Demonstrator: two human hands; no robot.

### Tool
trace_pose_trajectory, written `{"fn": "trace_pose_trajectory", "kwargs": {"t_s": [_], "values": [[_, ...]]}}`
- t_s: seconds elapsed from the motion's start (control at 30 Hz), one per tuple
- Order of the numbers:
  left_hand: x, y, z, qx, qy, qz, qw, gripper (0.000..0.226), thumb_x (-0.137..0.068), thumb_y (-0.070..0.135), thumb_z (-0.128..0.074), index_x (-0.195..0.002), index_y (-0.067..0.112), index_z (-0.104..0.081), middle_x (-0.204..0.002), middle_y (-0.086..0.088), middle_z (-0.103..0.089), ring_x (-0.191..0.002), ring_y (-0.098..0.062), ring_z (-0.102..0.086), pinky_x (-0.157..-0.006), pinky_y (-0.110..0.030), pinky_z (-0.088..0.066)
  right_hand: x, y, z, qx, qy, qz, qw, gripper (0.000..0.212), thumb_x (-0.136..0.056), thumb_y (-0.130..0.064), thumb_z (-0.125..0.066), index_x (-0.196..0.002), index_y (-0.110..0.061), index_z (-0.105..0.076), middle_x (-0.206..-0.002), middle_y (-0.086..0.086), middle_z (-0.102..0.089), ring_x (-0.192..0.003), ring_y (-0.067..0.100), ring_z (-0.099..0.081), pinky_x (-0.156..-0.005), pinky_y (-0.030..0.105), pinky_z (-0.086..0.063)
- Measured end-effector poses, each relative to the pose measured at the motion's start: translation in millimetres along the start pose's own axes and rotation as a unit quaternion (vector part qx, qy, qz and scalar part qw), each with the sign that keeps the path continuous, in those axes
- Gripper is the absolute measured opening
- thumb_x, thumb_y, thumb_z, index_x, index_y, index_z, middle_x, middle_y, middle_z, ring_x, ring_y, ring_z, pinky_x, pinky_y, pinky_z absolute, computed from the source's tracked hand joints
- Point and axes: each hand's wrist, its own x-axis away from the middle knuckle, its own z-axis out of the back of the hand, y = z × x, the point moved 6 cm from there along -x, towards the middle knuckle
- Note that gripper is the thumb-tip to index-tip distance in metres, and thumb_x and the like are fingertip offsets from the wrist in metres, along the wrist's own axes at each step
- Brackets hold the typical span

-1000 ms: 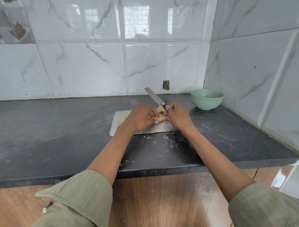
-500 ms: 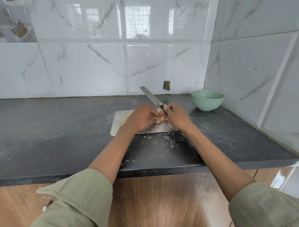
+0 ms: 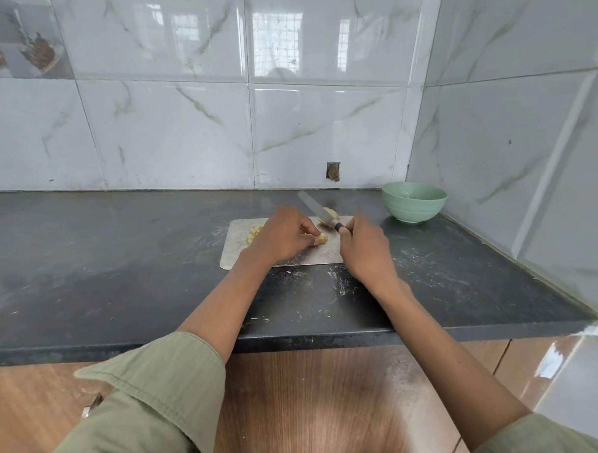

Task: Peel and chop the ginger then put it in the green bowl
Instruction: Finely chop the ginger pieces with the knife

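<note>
Head view: left hand (image 3: pixel 280 235) has its fingers curled, pinching a ginger piece (image 3: pixel 321 240) on the cutting board (image 3: pixel 235 247). Right hand (image 3: pixel 361 249) fingers wrap the knife (image 3: pixel 317 210) handle; the blade points away beyond the fingertips. Green bowl (image 3: pixel 413 202) stands far right of them.

A pale mint-green round bowl (image 3: pixel 414 201) stands at the far right of the dark charcoal stone countertop (image 3: pixel 118 252), whose surface is mottled with whitish streaks and specks. Left of the bowl lies a silvery-grey metal cutting board (image 3: pixel 236 247) carrying pale yellow ginger pieces (image 3: pixel 330 214). The steel-grey knife blade (image 3: pixel 312 208) meets a black handle. Behind the bowl, glossy white wall tiles (image 3: pixel 158 127) show grey-green marble veining. Both sleeves (image 3: pixel 160 391) are olive green; the cabinet front (image 3: pixel 317 408) is brown woodgrain.
</note>
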Motion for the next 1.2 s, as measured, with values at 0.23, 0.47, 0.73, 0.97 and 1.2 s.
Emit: {"fn": "trace_pose_trajectory", "kwargs": {"t_s": [0.23, 0.47, 0.73, 0.97, 1.2], "values": [[1, 1, 2, 0.007, 0.008, 0.021, 1.000, 0.009, -0.083, 0.023, -0.085, -0.092, 0.024, -0.085, -0.081, 0.018, -0.076, -0.080, -0.002, -0.070, -0.084, -0.036, -0.061, 20, -14, -3, 0.084, -0.009, 0.063, 0.994, 0.011, -0.096, -0.015, -0.054, -0.104, -0.010, -0.049, -0.087, 0.004, -0.049, -0.080, 0.028, -0.047, -0.067, 0.036, -0.031], [3, 4, 6, 0.004, 0.002, -0.003, 1.000, 0.008, -0.084, 0.017, -0.085, -0.091, 0.019, -0.085, -0.064, 0.033, -0.065, -0.075, 0.008, -0.067, -0.073, -0.018, -0.055, 21, -16, -6, 0.172, -0.023, 0.065, 0.983, 0.029, -0.096, -0.033, -0.053, -0.119, -0.016, -0.052, -0.105, 0.010, -0.065, -0.092, 0.033, -0.059, -0.068, 0.036, -0.037], [1, 1, 3, 0.006, 0.011, 0.012, 1.000, 0.008, -0.081, 0.030, -0.088, -0.086, 0.024, -0.085, -0.073, 0.015, -0.075, -0.073, -0.009, -0.071, -0.074, -0.037, -0.061, 20, -13, -3, 0.193, -0.013, 0.055, 0.980, 0.032, -0.098, -0.036, -0.053, -0.124, -0.018, -0.056, -0.111, 0.011, -0.065, -0.101, 0.036, -0.062, -0.071, 0.036, -0.037], [1, 2, 7, 0.005, 0.016, 0.013, 1.000, 0.008, -0.077, 0.026, -0.090, -0.082, 0.023, -0.085, -0.070, 0.012, -0.075, -0.069, -0.006, -0.071, -0.072, -0.036, -0.061, 24, -20, 2, 0.168, 0.015, 0.074, 0.983, 0.028, -0.097, -0.035, -0.052, -0.121, -0.022, -0.055, -0.103, 0.008, -0.066, -0.092, 0.034, -0.061, -0.068, 0.037, -0.035], [2, 1, 6, 0.016, 0.012, 0.013, 1.000, 0.007, -0.078, 0.023, -0.090, -0.083, 0.021, -0.085, -0.072, 0.009, -0.077, -0.071, -0.011, -0.073, -0.071, -0.037, -0.061, 25, -22, -3, 0.184, 0.006, 0.083, 0.979, 0.024, -0.096, -0.033, -0.052, -0.118, -0.022, -0.054, -0.106, 0.010, -0.066, -0.093, 0.034, -0.058, -0.068, 0.036, -0.033]]}}
